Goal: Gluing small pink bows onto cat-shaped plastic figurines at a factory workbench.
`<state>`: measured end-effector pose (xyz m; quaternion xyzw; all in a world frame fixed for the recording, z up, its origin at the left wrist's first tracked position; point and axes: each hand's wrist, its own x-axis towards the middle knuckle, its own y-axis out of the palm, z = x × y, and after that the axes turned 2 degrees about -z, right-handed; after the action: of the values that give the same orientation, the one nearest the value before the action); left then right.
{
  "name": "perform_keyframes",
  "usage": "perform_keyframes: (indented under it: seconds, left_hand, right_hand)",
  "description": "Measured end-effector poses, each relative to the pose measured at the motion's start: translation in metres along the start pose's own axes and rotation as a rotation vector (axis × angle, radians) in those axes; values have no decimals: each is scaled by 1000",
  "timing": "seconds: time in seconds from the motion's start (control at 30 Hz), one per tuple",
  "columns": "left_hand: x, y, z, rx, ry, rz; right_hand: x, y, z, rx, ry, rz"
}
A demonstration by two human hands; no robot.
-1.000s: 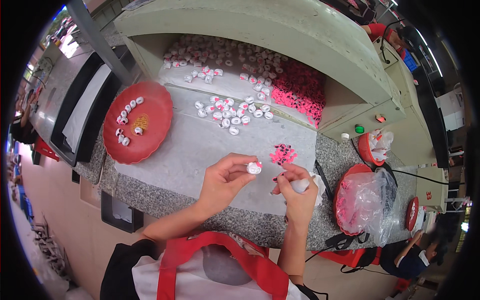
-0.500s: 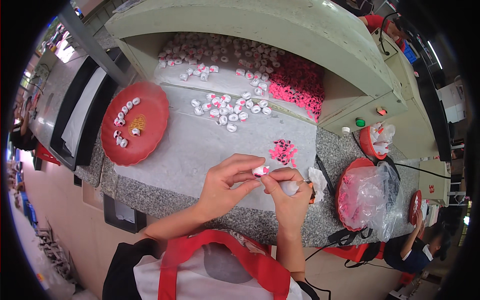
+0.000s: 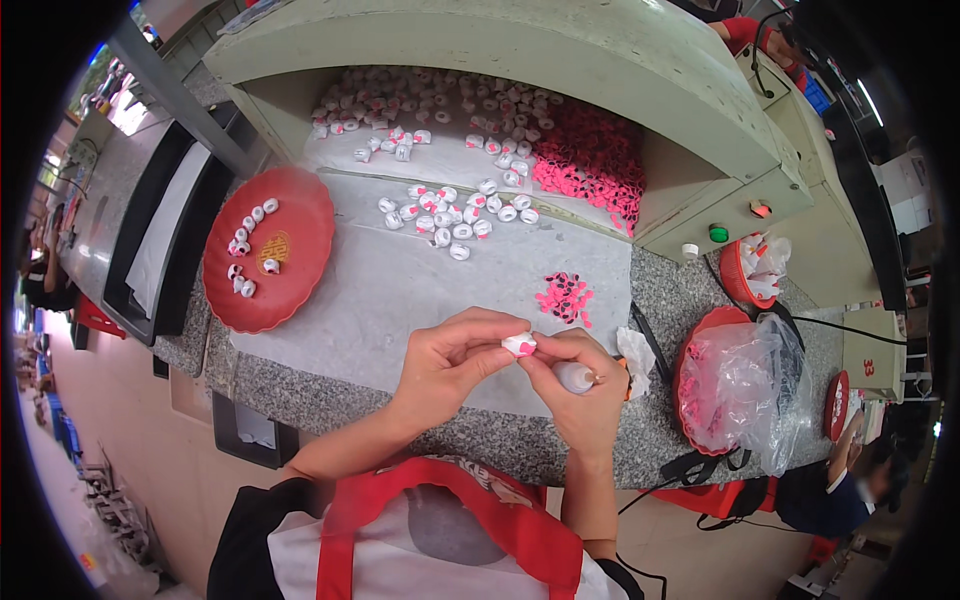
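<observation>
Above the near edge of the work surface, my left hand pinches a small white piece with a pink patch. My right hand is closed round a small whitish squeeze bottle, and its thumb and forefinger also touch the white piece. Beyond my hands lies a small heap of pink and black bits on the white paper sheet. A loose group of white pieces, some marked with pink, sits farther back. To the left, a red scalloped plate carries several similar pieces.
A pale green cabinet arches over many white pieces and a large pink pile. At right stand a red basket and a red tray with clear plastic bags. Black cables cross the granite top. A co-worker sits far right.
The white piece has turned between my fingers, so its pink patch now faces me. The bottle has tilted slightly in my right hand. The co-worker's arm at far right has shifted.
</observation>
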<state>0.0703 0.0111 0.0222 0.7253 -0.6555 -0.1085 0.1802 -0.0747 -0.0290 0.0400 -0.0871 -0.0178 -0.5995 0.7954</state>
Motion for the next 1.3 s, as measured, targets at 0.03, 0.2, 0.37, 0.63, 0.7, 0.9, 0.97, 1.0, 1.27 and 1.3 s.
perform_keyframes:
  seconds: [0.03, 0.2, 0.37, 0.63, 0.7, 0.9, 0.97, 1.0, 1.27, 1.3]
  left_hand:
    - [0, 0, 0, 1, 3, -1]
    - [0, 0, 1, 15, -7, -10]
    - [2, -2, -1, -58, -193, -46]
    - [2, -7, 7, -147, -245, -68]
    - [4, -11, 8, -191, -270, -68]
    - [2, -6, 6, -407, -421, -59]
    - [-1, -7, -3, -184, -231, -7]
    - [-3, -8, -3, -185, -227, -11]
    - [-13, -21, -8, -40, -132, 7]
    - [-13, -23, -9, -42, -129, 0]
  right_hand:
    - [0, 0, 0, 1, -1, -1]
    - [2, 1, -6, 2, -69, -16]
    - [2, 0, -7, 37, 11, 3]
    - [2, -2, -6, 55, 207, 20]
    - [4, -6, -18, 81, 191, 65]
    - [-2, 7, -8, 51, -171, 43]
    - [-5, 3, -10, 185, -78, 46]
    - [-5, 2, -11, 323, 19, 53]
    - [1, 16, -17, 499, 154, 147]
    - [2, 18, -18, 498, 211, 154]
